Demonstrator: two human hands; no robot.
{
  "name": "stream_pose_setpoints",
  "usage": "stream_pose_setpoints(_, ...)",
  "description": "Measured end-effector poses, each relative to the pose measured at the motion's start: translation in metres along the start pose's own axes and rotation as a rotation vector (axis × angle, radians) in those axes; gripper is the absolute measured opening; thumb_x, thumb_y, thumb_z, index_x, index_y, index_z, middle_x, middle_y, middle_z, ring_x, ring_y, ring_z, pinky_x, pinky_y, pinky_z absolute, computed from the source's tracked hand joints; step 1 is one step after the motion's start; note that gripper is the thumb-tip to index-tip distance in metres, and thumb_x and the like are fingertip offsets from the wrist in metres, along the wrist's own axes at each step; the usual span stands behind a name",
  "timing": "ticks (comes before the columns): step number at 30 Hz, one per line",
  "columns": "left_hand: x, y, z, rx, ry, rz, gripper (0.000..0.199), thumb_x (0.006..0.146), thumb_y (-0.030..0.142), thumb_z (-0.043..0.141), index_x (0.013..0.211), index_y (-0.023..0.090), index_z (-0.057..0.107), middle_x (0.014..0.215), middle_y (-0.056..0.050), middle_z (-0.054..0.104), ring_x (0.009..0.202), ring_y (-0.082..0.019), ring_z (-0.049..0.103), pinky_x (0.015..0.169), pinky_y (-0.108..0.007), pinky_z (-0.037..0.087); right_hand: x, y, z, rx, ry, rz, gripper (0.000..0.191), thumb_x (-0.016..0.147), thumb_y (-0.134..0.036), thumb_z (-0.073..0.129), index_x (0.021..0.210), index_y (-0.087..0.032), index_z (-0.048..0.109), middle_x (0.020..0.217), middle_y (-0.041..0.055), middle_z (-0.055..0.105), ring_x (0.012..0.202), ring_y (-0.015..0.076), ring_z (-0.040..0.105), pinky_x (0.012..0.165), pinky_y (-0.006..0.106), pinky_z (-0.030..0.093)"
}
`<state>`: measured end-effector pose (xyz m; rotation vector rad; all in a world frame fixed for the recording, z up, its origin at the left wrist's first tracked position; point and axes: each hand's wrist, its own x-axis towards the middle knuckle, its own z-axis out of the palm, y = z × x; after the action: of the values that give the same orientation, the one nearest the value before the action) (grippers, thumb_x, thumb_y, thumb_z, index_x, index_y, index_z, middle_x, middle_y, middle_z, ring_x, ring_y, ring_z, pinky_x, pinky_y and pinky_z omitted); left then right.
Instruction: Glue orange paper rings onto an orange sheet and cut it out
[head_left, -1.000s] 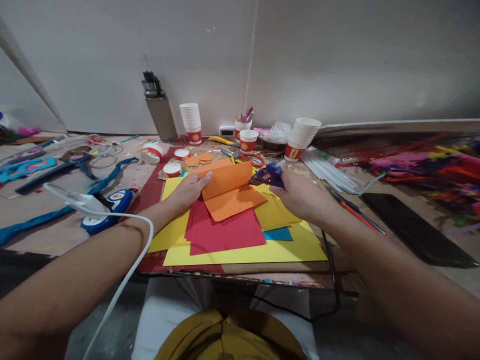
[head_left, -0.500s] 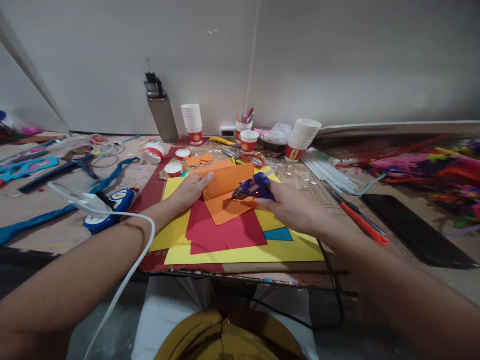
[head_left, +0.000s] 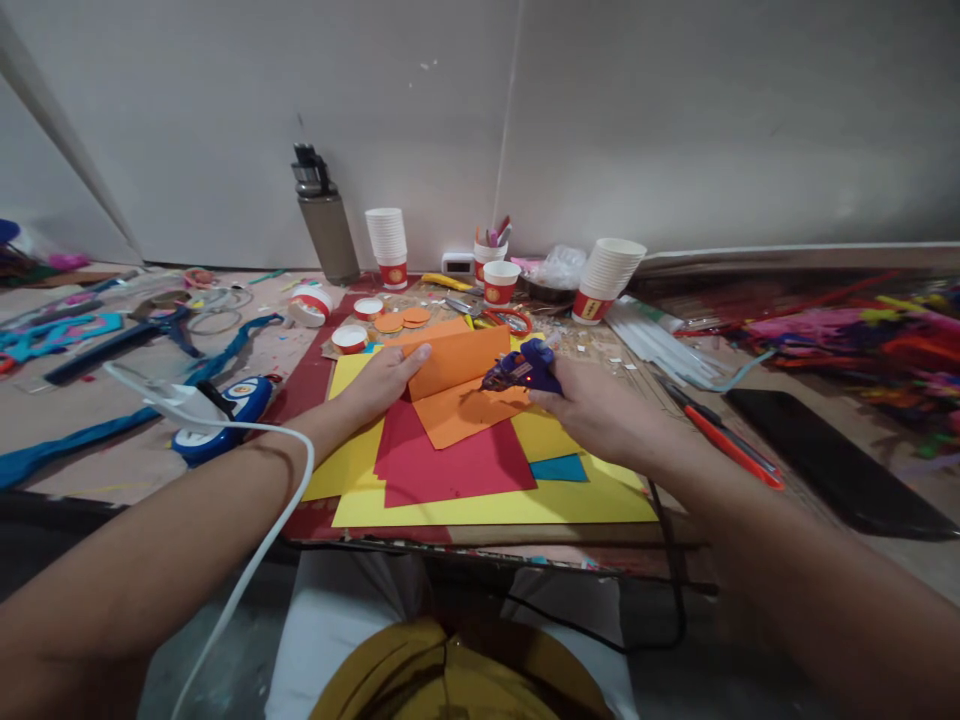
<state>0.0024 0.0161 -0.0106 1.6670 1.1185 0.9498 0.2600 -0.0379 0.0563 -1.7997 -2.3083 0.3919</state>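
Above the coloured sheets, the right hand (head_left: 592, 410) was closed around the blue glue gun (head_left: 536, 366), on which a small red light was visible. Its nozzle pointed to the left, over the lower flap of the folded orange card (head_left: 461, 362). Whether the tip touched the card, I could not tell. The left hand (head_left: 386, 378) gripped the left side of this card, with the thumb on the raised flap, which stood tilted up.

Under the card lay the red sheets (head_left: 450, 465), and around them were the yellow sheets (head_left: 487, 510), with a corner of a blue sheet (head_left: 559, 468) showing at the right.

Behind the card there were round orange pieces (head_left: 390, 322) and scissors with red handles (head_left: 508, 320). Farther back, two stacks of paper cups (head_left: 387, 240) stood well apart, and a bottle (head_left: 328, 235) was near the wall.

To the right lay a red cutter (head_left: 731, 445) and, beside it, a black phone (head_left: 836, 460). To the left was a blue-and-white device (head_left: 244, 402), near the left forearm, over which a white cable (head_left: 259, 560) passed.
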Motion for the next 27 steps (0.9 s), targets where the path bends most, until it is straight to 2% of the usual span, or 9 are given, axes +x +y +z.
stream_pose_setpoints(3,0.001,0.000,0.000,-0.003,-0.004,0.009,0.068,0.082,0.070,0.049,0.111,0.013,0.070,0.106,-0.010,0.074,0.096,-0.027,0.067,0.088,-0.036,0.052,0.000,-0.001,-0.001,-0.065,0.020,0.018,0.024,0.092,-0.037,0.050,0.101,-0.018,0.061,0.099,0.0141,0.071,0.082,0.0264,0.065,0.063,0.031,0.042)
stream_pose_setpoints(7,0.001,0.002,0.001,0.011,0.000,0.004,0.067,0.081,0.070,0.049,0.110,0.014,0.070,0.100,-0.009,0.075,0.096,-0.028,0.067,0.085,-0.035,0.052,0.000,-0.016,0.008,0.003,-0.016,-0.060,0.029,0.092,-0.041,0.050,0.107,-0.019,0.060,0.105,0.0134,0.071,0.087,0.0264,0.066,0.067,0.031,0.044)
stream_pose_setpoints(13,-0.001,0.008,0.002,0.062,0.054,-0.031,0.063,0.082,0.068,0.050,0.099,0.012,0.072,0.087,-0.008,0.075,0.081,-0.024,0.067,0.078,-0.033,0.053,0.004,-0.037,0.023,0.072,-0.042,-0.180,0.028,0.092,-0.039,0.049,0.107,-0.018,0.061,0.103,0.0124,0.072,0.090,0.0259,0.066,0.068,0.029,0.044)
stream_pose_setpoints(19,0.001,0.005,0.000,0.084,0.046,-0.047,0.062,0.084,0.068,0.047,0.096,0.012,0.072,0.089,-0.008,0.075,0.081,-0.023,0.066,0.075,-0.030,0.052,0.007,-0.033,0.024,0.027,0.013,-0.158,0.027,0.091,-0.035,0.052,0.108,-0.016,0.060,0.103,0.0131,0.071,0.089,0.0258,0.066,0.068,0.029,0.043)
stream_pose_setpoints(27,0.000,0.004,0.001,0.009,0.023,-0.020,0.062,0.082,0.067,0.051,0.104,0.012,0.071,0.095,-0.009,0.075,0.086,-0.025,0.067,0.079,-0.032,0.053,0.006,-0.024,0.022,0.071,-0.006,-0.115,0.028,0.091,-0.035,0.053,0.110,-0.016,0.061,0.109,0.0134,0.070,0.095,0.0270,0.065,0.071,0.029,0.044)
